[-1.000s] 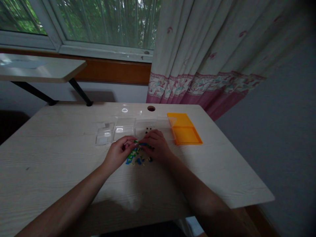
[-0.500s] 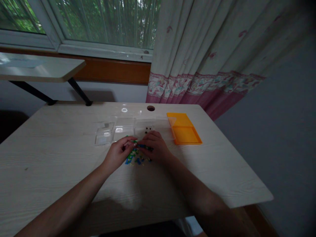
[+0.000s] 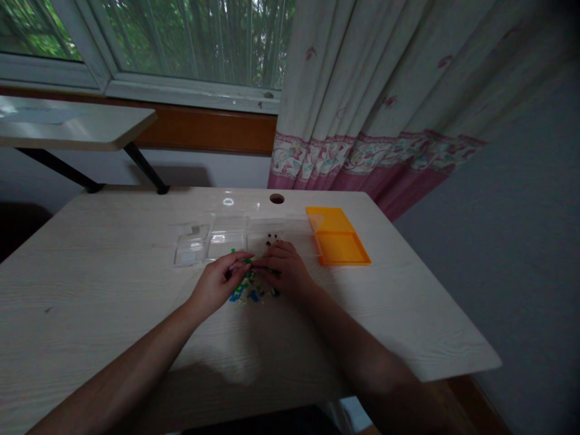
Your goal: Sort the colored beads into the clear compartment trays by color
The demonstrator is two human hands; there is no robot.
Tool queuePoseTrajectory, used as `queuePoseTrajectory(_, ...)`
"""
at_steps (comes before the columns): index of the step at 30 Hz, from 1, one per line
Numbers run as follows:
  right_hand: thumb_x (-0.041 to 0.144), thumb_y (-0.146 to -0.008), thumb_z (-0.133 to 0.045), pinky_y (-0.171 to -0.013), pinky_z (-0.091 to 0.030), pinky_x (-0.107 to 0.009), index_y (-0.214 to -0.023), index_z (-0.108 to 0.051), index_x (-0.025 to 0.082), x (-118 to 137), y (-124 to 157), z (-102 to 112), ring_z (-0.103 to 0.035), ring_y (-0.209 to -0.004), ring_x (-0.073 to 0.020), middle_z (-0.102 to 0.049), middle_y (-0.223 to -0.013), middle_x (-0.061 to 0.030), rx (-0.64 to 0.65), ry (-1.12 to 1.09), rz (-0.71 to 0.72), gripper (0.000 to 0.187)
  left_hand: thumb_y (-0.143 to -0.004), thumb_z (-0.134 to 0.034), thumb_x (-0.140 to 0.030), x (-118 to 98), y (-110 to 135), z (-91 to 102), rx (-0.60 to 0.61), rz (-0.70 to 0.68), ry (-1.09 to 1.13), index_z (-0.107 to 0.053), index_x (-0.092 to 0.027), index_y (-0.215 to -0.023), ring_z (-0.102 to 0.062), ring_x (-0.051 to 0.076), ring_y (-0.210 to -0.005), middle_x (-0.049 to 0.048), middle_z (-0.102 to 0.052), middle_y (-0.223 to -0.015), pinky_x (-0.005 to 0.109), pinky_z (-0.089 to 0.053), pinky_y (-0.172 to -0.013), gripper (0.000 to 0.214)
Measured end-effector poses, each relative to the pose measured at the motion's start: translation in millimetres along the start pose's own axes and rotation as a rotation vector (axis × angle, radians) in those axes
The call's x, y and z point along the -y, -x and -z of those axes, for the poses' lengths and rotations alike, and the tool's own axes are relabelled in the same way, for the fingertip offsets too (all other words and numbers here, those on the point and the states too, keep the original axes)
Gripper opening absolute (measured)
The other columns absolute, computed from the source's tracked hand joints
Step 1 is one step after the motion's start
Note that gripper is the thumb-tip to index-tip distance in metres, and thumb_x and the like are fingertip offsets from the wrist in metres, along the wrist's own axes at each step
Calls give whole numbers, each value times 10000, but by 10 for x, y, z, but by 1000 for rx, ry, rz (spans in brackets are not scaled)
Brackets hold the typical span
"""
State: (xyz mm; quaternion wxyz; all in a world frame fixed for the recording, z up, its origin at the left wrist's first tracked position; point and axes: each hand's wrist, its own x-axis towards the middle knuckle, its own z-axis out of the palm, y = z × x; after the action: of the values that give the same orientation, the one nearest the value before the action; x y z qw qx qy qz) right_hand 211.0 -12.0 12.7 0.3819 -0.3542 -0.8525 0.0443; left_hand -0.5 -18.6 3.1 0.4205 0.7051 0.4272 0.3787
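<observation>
My left hand (image 3: 215, 282) is closed, thumb and fingers pinching small building bricks at their tips; a bit of green shows there. Facing it, my right hand (image 3: 289, 270) has its fingers curled round a thin dark piece (image 3: 260, 267) that reaches across to the left fingertips. Fingers hide most of what is held. Under both hands a pile of loose building bricks (image 3: 254, 296) in blue, green, pale yellow and black lies on the table.
Clear plastic trays (image 3: 228, 237) stand behind the hands, with several small dark pieces (image 3: 272, 236) in one compartment. A smaller clear box (image 3: 189, 249) is at the left. To the right lies an opened orange case (image 3: 345, 248) on the pale wooden table (image 3: 118, 254).
Both hands stay almost in place. The piece between the fingertips has turned, showing a thin dark edge where blue showed before.
</observation>
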Motion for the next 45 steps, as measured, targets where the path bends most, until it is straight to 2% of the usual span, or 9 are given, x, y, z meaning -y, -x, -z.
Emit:
queuePoseTrajectory(10, 358, -887, -647, -852, -439, -328, -921, -754, 249, -8, 2, -4, -593, -854, -161, -706, -800, -20, -23, -5, -5, 156, -924, -544, -371, -3, 12, 3, 10, -16, -17, -622, -219, -1195, -680, 143, -789, 25, -717, -891, 239, -523, -700, 321)
queuePoseTrajectory(15, 345, -896, -629, -838, -445, -333, -931, -758, 251, -20, -9, 20, -591, -857, -171, -712, -814, -28, -5, 17, -34, 164, -928, -526, -370, -19, 11, 15, -24, -23, -111, -633, -210, -1168, -649, 135, -734, 17, -699, -855, 229, -495, -659, 308)
queuePoseTrajectory(19, 312, -895, -630, -849, -449, -344, -918, -761, 238, -26, -22, 60, -592, -873, -184, -713, -818, -38, -63, 79, -137, 152, -938, -494, -387, -64, 16, 33, -92, 7, -183, -651, -196, -1102, -592, 127, -645, -2, -653, -744, 213, -443, -581, 297)
queuePoseTrajectory(27, 292, -881, -653, -840, -443, -365, -906, -764, 230, -114, -10, 114, -594, -873, -201, -725, -831, -37, -150, 173, -367, 130, -925, -494, -379, -73, 7, 52, -161, 19, -229, -654, -198, -1069, -553, 124, -636, 5, -648, -791, 212, -395, -562, 281)
queuePoseTrajectory(31, 311, -880, -657, -882, -421, -391, -896, -761, 232, -179, 17, 103, -596, -904, -215, -735, -856, -38, -197, 221, -442, 131, -913, -489, -340, -102, -2, 83, -214, 43, -303, -663, -209, -1057, -491, 113, -552, -36, -551, -632, 211, -356, -533, 261)
queuePoseTrajectory(35, 317, -882, -652, -903, -407, -399, -896, -756, 233, -214, 40, 93, -583, -932, -217, -727, -878, -38, -204, 251, -469, 134, -906, -486, -326, -121, -10, 99, -234, 54, -354, -669, -209, -1046, -506, 112, -550, -38, -550, -624, 209, -361, -541, 258)
queuePoseTrajectory(38, 323, -881, -653, -909, -399, -405, -904, -758, 240, -219, 45, 90, -566, -950, -223, -714, -899, -42, -206, 276, -488, 136, -917, -471, -343, -146, -3, 105, -220, 66, -462, -671, -222, -1064, -552, 124, -573, -25, -605, -656, 217, -376, -556, 277)
queuePoseTrajectory(42, 339, -886, -641, -906, -393, -416, -892, -760, 244, -215, 43, 82, -548, -958, -236, -701, -904, -50, -188, 300, -517, 152, -930, -451, -364, -229, 24, 117, -144, 80, -766, -680, -275, -1100, -644, 170, -680, 5, -713, -775, 246, -383, -590, 299)
queuePoseTrajectory(45, 337, -894, -627, -905, -391, -421, -896, -757, 244, -215, 46, 73, -542, -968, -243, -698, -913, -51, -165, 314, -533, 160, -917, -462, -326, -291, 37, 122, -96, 74, -890, -681, -289, -1087, -676, 194, -764, 11, -747, -880, 265, -391, -619, 280)
